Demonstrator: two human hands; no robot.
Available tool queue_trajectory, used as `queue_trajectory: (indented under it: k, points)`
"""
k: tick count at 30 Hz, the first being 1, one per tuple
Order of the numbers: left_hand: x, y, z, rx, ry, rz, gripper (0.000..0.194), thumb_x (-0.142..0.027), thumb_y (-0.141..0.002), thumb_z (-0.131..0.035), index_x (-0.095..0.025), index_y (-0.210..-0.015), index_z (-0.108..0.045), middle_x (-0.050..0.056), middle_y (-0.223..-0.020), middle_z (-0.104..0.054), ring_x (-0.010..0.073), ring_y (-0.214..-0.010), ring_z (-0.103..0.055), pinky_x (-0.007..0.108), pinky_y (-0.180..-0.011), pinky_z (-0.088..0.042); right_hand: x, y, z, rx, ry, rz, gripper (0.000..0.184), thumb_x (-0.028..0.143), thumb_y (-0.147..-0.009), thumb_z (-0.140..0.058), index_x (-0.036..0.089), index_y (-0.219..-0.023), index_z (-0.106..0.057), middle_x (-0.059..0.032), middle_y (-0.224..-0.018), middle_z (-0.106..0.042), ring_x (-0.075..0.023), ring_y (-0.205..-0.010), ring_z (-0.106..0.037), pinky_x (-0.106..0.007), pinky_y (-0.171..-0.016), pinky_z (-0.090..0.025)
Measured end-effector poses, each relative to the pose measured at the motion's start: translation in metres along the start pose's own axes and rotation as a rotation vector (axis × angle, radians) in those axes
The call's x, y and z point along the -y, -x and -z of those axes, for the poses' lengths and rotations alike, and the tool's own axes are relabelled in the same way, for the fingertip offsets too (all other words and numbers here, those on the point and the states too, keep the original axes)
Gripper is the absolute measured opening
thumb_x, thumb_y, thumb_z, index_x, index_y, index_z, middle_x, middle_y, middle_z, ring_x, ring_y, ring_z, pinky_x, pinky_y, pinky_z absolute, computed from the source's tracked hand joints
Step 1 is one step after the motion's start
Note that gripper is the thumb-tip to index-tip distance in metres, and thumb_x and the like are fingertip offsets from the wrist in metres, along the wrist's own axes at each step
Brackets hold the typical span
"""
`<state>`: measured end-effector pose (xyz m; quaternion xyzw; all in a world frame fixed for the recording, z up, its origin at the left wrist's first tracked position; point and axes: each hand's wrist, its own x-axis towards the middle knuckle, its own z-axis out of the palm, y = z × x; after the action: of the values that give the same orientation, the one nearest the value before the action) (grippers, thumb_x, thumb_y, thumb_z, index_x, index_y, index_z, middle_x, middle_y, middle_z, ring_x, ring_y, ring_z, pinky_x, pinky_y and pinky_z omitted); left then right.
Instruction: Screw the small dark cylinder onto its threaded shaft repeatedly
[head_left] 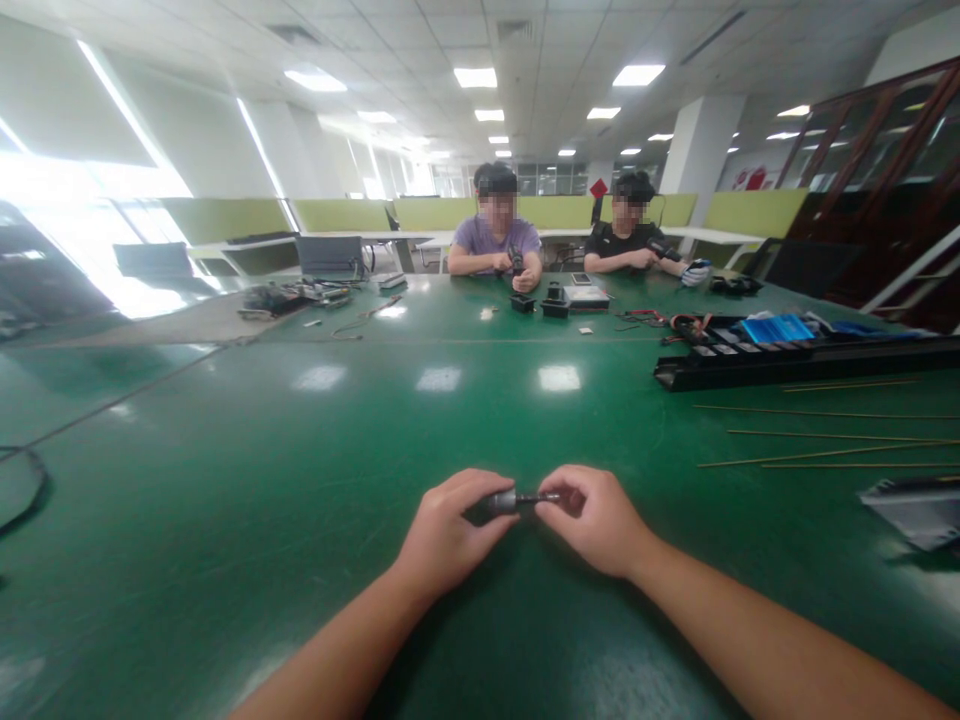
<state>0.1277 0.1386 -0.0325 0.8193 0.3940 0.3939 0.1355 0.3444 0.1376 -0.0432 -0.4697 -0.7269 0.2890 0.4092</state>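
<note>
Between thumb and fingers, my left hand (456, 525) grips a small grey cylinder (505, 501) with a darker rear part, which is partly hidden by the fingers. A thin dark rod (531, 497) runs from the cylinder's right end. My right hand (600, 520) pinches the far end of this rod with the thumb and fingertips. Both pieces lie in one line, held level just above the green table (337, 410). From here I cannot tell whether the rod is fixed in the cylinder.
On the right are thin brass-coloured rods (825, 435), a long black rail (810, 362) with a blue packet (776, 328), and a grey metal part (911, 515). Two people (495, 235) sit across the table, handling dark tools. Cluttered parts (292, 296) lie far left.
</note>
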Motion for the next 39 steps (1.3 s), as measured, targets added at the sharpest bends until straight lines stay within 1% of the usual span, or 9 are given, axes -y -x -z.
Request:
queue_trajectory:
  k: [8,21,39]
  points:
    - [0.0004,-0.0003,0.0004,-0.003,-0.008,0.010,0.025,-0.022,-0.079,-0.075,-0.022,-0.103,-0.070,0.004,-0.098,-0.072,0.0189,-0.090,-0.067,0.031,-0.084,-0.055,-0.0003,-0.0013,0.0004,-0.020,0.015,-0.020,0.007,0.022,-0.077,-0.067,0.018,-0.080,-0.071,-0.0007,-0.067,-0.065,-0.0137,-0.059,-0.054,-0.024,-0.055,-0.041]
    - [0.0014,0.0003,0.0012,-0.023,-0.038,0.031,0.026,-0.019,-0.077,-0.076,-0.023,-0.102,-0.069,0.001,-0.098,-0.071,0.0171,-0.090,-0.066,0.028,-0.083,-0.053,-0.0016,-0.0013,-0.0003,-0.027,-0.023,-0.045,0.007,0.022,-0.077,-0.065,0.017,-0.079,-0.069,-0.0006,-0.068,-0.064,-0.0132,-0.060,-0.055,-0.023,-0.056,-0.041]
    - [-0.0016,-0.0002,0.0037,-0.055,-0.055,0.034,0.023,-0.021,-0.077,-0.074,-0.022,-0.100,-0.069,0.002,-0.097,-0.071,0.0179,-0.089,-0.066,0.029,-0.083,-0.053,-0.0036,-0.0014,-0.0016,-0.024,-0.058,-0.080,0.009,0.025,-0.078,-0.064,0.017,-0.078,-0.067,0.0005,-0.065,-0.062,-0.0127,-0.058,-0.053,-0.023,-0.054,-0.039]
